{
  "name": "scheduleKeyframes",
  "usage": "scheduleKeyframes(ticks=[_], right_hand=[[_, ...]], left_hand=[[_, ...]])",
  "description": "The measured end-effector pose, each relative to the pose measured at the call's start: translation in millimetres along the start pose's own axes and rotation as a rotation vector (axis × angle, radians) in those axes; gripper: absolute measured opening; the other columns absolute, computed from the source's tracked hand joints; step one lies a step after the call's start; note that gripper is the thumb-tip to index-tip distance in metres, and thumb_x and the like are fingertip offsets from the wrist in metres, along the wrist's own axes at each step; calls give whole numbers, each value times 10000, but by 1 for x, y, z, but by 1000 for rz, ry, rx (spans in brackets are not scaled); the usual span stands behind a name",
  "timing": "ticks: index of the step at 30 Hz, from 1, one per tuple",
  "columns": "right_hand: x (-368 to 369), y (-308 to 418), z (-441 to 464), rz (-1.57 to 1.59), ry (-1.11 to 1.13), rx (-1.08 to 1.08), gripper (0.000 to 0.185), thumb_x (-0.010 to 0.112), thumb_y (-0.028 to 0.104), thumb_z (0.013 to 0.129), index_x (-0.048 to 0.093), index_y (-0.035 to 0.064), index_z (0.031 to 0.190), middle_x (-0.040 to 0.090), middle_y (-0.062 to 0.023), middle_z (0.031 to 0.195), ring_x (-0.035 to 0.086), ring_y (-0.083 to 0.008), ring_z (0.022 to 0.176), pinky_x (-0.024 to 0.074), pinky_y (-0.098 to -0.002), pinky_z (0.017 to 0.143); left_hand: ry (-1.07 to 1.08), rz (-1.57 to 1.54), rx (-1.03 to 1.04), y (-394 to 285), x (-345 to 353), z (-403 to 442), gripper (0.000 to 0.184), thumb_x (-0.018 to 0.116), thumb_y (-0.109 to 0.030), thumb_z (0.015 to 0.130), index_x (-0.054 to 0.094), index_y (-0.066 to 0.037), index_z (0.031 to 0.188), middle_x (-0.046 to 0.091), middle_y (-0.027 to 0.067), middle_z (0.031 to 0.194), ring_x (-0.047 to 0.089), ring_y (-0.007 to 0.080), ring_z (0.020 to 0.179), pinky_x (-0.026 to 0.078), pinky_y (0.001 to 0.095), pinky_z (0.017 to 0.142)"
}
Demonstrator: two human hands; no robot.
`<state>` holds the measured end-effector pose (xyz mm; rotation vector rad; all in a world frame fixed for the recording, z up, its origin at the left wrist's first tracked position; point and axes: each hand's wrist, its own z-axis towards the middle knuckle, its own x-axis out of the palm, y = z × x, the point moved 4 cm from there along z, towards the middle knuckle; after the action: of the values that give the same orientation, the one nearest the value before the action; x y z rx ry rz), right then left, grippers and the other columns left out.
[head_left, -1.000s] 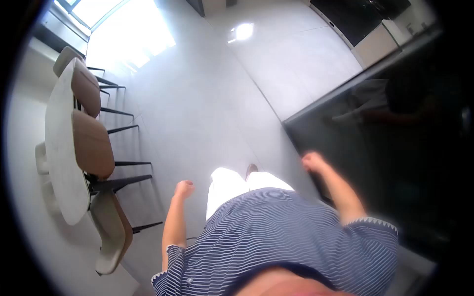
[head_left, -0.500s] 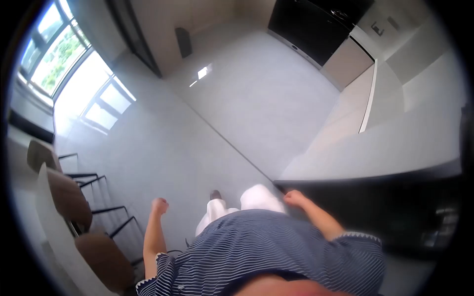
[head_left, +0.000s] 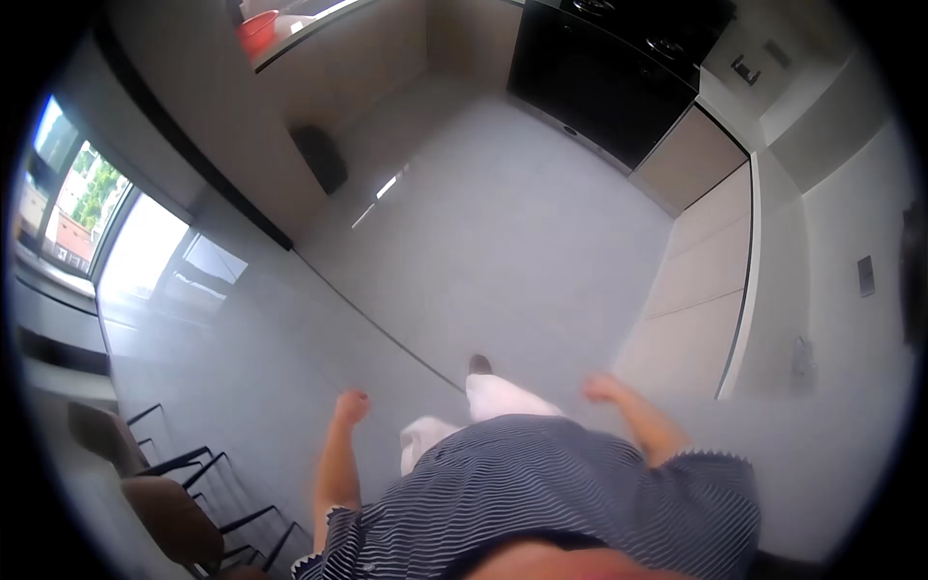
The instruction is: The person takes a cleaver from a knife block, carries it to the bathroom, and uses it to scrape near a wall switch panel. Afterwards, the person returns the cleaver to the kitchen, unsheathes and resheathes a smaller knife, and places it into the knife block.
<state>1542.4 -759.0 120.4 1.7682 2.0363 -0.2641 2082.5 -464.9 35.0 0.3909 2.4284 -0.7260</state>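
Observation:
My left hand [head_left: 354,405] hangs at my side with its fingers curled in, and no object shows in it. On the other side, my right hand [head_left: 603,389] is also loosely closed, slightly blurred, with nothing visible in it. Both hands are in the air over the grey floor [head_left: 464,232], touching nothing. Between them are my white trousers [head_left: 512,396] and the tip of a dark shoe [head_left: 479,364], stepping over a dark seam in the floor.
A black stove unit [head_left: 599,87] stands at the back, beside pale cabinets [head_left: 691,280] along the right. A red basin [head_left: 258,34] sits on the far counter. Brown chairs [head_left: 174,522] are at lower left, near a window [head_left: 82,188]. A dark door frame [head_left: 193,145] stands at left.
I have walked forward across the floor seam. The stove and cabinets are nearer, the red basin has come into view, and the black surface beside my right hand has left the view.

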Motion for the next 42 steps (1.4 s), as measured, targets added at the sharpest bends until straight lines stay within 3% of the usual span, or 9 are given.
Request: scheduleKeyframes(ticks=[8,15,18,21,23,29,36,39,42], right_hand=[[-276,176,96,3,-383,-322,206,499,188,770,655,64,825,652,-76,665,617,-155,539,506,-310,578],[-327,261,170,17,-147,-457,235,537,219,782,661,88,932,664,-68,712,631,-140,609,504,-314,617],[-341,246,187,62,-59,-398,230,542,221,783,656,73,916,658,-60,701,627,-135,605,500,-310,582],[-366,210,193,199,-90,-152,207,544,212,795,648,71,905,653,-53,719,626,-136,600,490,-305,522],[-400,200,184,271,-39,5,196,552,210,802,640,66,902,653,-56,746,631,-143,604,481,-305,499],[-528,195,255,176,56,131,221,585,226,806,618,57,944,658,-70,808,644,-159,633,475,-307,501],[-833,485,386,-461,-337,-330,142,555,154,719,663,63,726,646,-71,620,621,-145,545,506,-309,515],[-897,631,418,-493,-452,-630,190,548,211,737,663,59,746,648,-106,663,648,-235,671,510,-356,671],[-916,780,420,-465,-494,-896,173,581,211,719,646,61,774,641,-156,770,625,-308,755,501,-392,672]], left_hand=[[85,-124,-276,-56,-65,24,281,582,-140,710,648,-10,950,649,134,723,639,205,601,523,341,588],[46,-69,-364,-84,-130,171,220,548,-149,766,655,-41,925,648,102,670,628,177,525,506,303,465],[145,387,-53,-118,-183,265,196,514,-196,763,657,-65,791,617,88,567,621,186,525,510,321,521],[-35,198,6,-196,-255,328,186,528,-163,721,651,-31,766,639,137,661,633,263,600,511,378,631],[-140,-1,-21,-275,-312,351,267,560,-168,713,658,-47,929,649,170,899,623,302,864,496,371,766],[-180,-161,103,-374,-353,437,298,587,-193,714,650,-85,985,638,134,988,601,284,940,475,357,826],[-169,-462,-338,-341,-358,488,268,614,-164,697,656,-41,931,661,105,751,637,182,596,524,302,572],[-227,-577,-378,-341,-360,481,274,588,-177,688,676,-79,928,670,129,848,657,238,724,525,335,692],[-134,-718,-475,-338,-360,483,213,562,-182,727,674,-71,869,668,113,755,645,223,585,534,339,574]])
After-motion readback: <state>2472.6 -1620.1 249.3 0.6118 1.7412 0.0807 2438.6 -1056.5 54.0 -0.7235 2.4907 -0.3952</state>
